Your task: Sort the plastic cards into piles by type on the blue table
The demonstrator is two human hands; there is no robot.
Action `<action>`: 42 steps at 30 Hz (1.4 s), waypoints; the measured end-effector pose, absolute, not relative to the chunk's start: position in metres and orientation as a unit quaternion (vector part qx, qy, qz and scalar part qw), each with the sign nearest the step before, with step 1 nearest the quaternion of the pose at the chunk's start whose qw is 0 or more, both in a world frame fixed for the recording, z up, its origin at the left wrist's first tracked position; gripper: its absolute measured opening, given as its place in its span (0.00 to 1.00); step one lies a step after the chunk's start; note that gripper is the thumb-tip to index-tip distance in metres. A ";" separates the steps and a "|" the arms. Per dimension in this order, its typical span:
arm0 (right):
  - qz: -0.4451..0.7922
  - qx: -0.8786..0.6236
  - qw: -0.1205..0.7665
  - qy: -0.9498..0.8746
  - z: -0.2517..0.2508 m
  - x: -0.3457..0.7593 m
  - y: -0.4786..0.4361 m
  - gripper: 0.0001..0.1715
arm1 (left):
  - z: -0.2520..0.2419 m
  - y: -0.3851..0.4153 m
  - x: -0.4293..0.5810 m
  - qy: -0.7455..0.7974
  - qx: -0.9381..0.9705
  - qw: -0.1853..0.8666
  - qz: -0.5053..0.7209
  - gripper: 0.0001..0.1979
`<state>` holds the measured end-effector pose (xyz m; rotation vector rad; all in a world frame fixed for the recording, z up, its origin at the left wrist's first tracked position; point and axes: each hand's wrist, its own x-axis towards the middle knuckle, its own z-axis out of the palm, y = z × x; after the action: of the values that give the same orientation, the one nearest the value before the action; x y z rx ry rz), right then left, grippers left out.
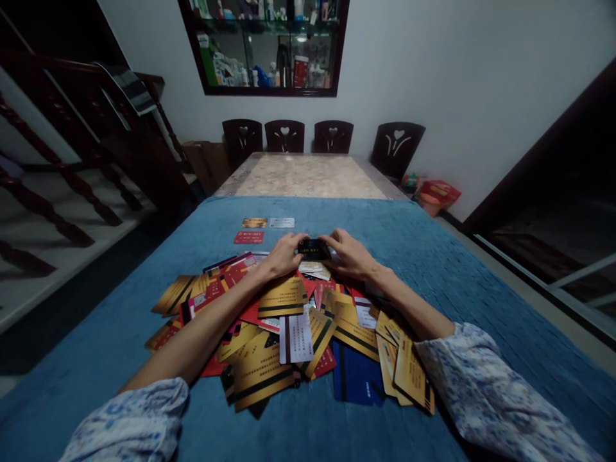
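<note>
Between my two hands is a black card [314,249] with pale lettering, gripped by its short ends. My left hand [285,254] pinches the left end and my right hand [347,254] the right end. Below and around my forearms spreads a loose pile of plastic cards: gold ones [264,375], red ones [231,274], a white one [296,340] and a blue one [356,375]. Beyond my left hand, a gold card [255,222], a silver card [282,222] and a red card [249,237] lie apart from the pile.
A blue cloth [192,221] covers the near part of the table; its far part [312,173] shows a patterned top. Dark chairs [285,136] stand behind it. A wooden railing [62,173] is at the left, and a red bag [439,192] is on the right.
</note>
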<state>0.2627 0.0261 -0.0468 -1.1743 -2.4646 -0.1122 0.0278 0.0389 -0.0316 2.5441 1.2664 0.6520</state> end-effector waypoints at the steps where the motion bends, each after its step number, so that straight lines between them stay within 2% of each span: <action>1: -0.047 -0.421 0.201 -0.883 -0.046 0.263 0.026 0.34 | -0.031 0.039 0.028 0.434 0.866 0.115 0.221 0.26; 7: -0.078 -0.442 0.185 -0.874 -0.042 0.262 0.024 0.32 | -0.032 0.042 0.027 0.433 0.861 0.130 0.234 0.29; 13: -0.088 -0.455 0.170 -0.870 -0.039 0.259 0.022 0.27 | -0.028 0.044 0.024 0.427 0.865 0.133 0.226 0.27; 19: -0.093 -0.455 0.142 -0.874 -0.031 0.254 0.030 0.27 | -0.018 0.046 0.017 0.434 0.873 0.111 0.193 0.27; 33: -0.039 -0.481 0.087 -0.871 -0.010 0.210 0.047 0.28 | -0.017 0.074 -0.017 0.459 0.876 0.006 0.146 0.22; 42: -0.009 -0.494 0.075 -0.866 -0.011 0.186 0.073 0.26 | -0.010 0.089 -0.033 0.512 0.853 0.003 0.105 0.24</action>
<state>0.1857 0.0735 -0.0111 -1.4819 -2.5981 -0.0257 -0.0331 0.0893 -0.0104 2.6738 1.6053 0.3303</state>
